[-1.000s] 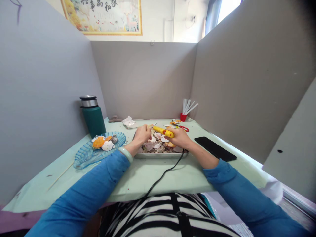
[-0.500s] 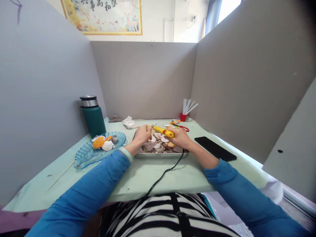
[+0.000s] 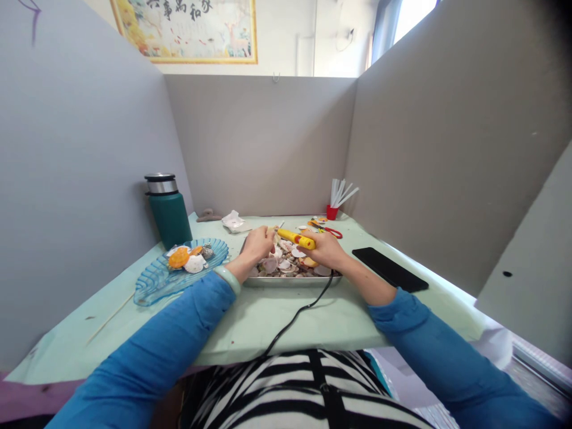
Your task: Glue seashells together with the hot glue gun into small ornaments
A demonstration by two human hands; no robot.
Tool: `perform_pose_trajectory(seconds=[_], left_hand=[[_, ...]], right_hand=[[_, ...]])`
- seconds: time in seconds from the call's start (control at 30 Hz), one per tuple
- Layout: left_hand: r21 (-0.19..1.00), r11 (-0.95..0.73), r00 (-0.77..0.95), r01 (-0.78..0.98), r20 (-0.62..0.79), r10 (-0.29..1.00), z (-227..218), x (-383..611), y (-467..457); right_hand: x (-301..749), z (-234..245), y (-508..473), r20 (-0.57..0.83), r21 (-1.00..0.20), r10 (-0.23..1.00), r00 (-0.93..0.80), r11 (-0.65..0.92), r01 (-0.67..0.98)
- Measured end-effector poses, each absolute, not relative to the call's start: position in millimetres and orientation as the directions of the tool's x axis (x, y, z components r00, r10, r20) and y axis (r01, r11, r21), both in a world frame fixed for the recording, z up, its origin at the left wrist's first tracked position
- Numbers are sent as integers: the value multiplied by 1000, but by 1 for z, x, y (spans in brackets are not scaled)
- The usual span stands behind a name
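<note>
My right hand (image 3: 328, 249) is wrapped round a yellow hot glue gun (image 3: 292, 236), its tip pointing left. A black cord (image 3: 304, 308) runs from under that hand to the table's front edge. Close to the tip, my left hand (image 3: 259, 244) is closed, fingers bent together; whatever it pinches is too small and hidden to name. Both hands are above a shallow metal tray (image 3: 290, 282) filled with seashells (image 3: 286, 262), mostly whitish and brown.
On the left stand a blue glass dish (image 3: 156, 286) with orange and white shells, a thin stick (image 3: 109, 319) and a green bottle (image 3: 170, 217). At right lie a black phone-like slab (image 3: 388, 268), red-handled scissors (image 3: 331, 231) and a red cup (image 3: 332, 212) of white sticks. Grey partitions enclose the table.
</note>
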State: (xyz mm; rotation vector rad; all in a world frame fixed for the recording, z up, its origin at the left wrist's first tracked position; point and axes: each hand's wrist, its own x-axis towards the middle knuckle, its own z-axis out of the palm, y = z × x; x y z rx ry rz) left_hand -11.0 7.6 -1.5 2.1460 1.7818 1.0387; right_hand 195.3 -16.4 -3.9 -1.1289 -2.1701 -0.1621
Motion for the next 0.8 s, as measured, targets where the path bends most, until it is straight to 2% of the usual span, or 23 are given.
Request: perform_pose_trajectory(seconds=[0.8], left_hand=[[537, -264, 39, 801, 393, 919, -1, -11, 6]], right_hand=[[195, -4, -16, 618, -189, 673, -406, 629, 754]])
